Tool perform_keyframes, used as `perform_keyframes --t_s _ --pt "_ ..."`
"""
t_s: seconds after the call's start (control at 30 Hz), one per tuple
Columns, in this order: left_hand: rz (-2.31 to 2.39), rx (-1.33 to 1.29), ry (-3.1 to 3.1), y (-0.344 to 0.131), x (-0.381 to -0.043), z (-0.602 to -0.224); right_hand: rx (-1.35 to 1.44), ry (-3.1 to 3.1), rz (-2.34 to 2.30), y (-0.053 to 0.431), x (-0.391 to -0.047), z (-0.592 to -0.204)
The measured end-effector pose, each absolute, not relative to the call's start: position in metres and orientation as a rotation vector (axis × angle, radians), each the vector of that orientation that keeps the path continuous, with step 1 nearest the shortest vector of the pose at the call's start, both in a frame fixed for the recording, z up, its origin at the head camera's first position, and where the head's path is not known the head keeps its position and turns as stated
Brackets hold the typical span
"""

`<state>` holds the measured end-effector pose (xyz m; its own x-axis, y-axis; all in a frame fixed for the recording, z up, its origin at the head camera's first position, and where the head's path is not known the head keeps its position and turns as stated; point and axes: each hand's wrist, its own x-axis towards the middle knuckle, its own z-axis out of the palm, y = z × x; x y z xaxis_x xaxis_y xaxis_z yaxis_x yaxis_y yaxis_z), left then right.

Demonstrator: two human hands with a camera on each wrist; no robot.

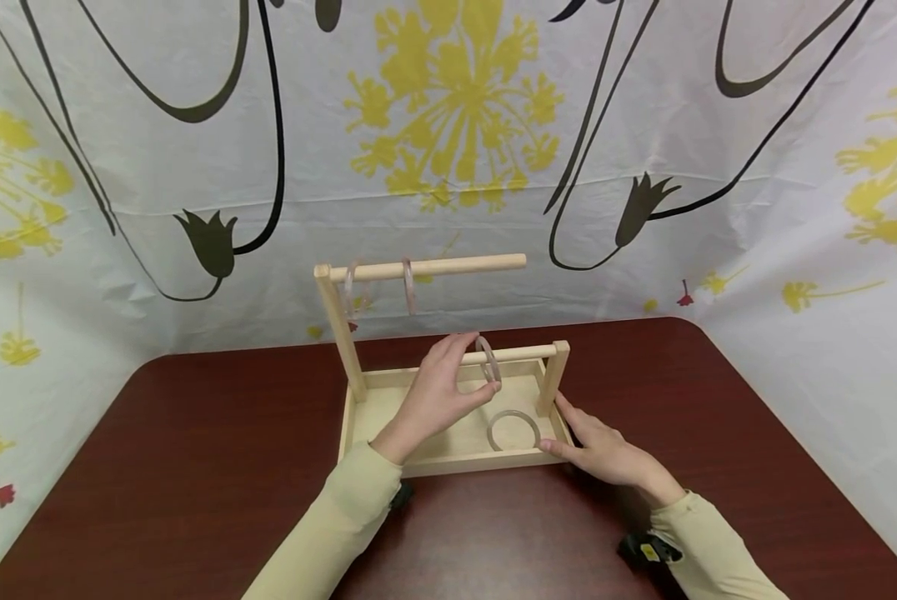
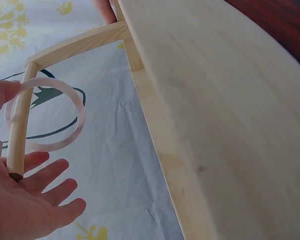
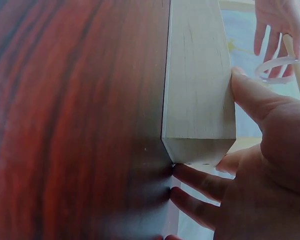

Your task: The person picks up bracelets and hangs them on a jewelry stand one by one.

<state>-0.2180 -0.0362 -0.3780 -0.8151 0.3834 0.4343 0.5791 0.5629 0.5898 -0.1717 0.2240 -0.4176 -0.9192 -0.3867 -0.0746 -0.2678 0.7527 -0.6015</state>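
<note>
In the head view, my left hand pinches a pale bangle between thumb and fingers, around the stand's lower rod. The left wrist view shows the same bangle ringing the rod, with the thumb at its edge and the other fingers spread. My right hand grips the front right corner of the wooden stand's tray, thumb on the front wall and fingers along the side. Another bangle leans inside the tray by the front wall, near the right thumb.
Two more bangles, one at the left and one further right, hang on the higher rod. A left post and a shorter right post rise from the tray. The dark red table meets a patterned cloth.
</note>
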Motion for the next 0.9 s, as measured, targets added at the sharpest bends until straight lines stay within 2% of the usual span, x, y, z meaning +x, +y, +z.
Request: perform_keyframes --t_s 0.9 --pt "-0.271 -0.866 -2.646 -0.028 -0.219 -0.356 -0.496 2.728 -0.898 0.224 -0.172 -0.419"
